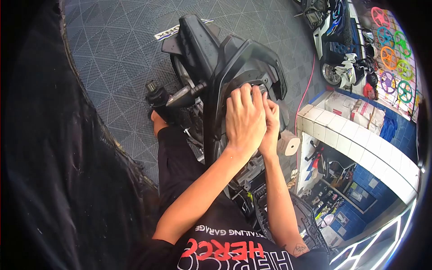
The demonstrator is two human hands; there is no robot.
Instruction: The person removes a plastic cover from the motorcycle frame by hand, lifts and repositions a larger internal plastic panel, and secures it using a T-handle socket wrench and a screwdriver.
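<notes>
**Black motorcycle [195,49] on a ridged floor [117,31]**

Black sheeting [49,144]: one, large, along the left edge of the view.

White tiled ledge [357,134]: one, curving across the right; wrapped packages [366,112] behind it.

Motorcycle: directly ahead of the person in a black shirt [216,220], reaching from the body toward the upper left; a plate [167,32] shows beyond its far end. Which end of the machine this is cannot be told.

Curved frame [219,83]: black, part of the motorcycle; its longer limb slants past the outer side of the left hand [245,119], its other limb stands to the right, beyond the fingertips.

Dark middle part [252,75]: between those limbs, straight ahead of the hands and meeting the fingertips. The left hand covers more of it; the right hand [270,130] sits close alongside, partly hidden behind the left.

Hands: both narrow, overlapping, fingers close together and bent. Whether either grips something beneath cannot be told.

Beige block [289,143]: one, holed, just right of the right wrist.

Pink cord [310,81]: one, thin, running along the floor at right.
</notes>
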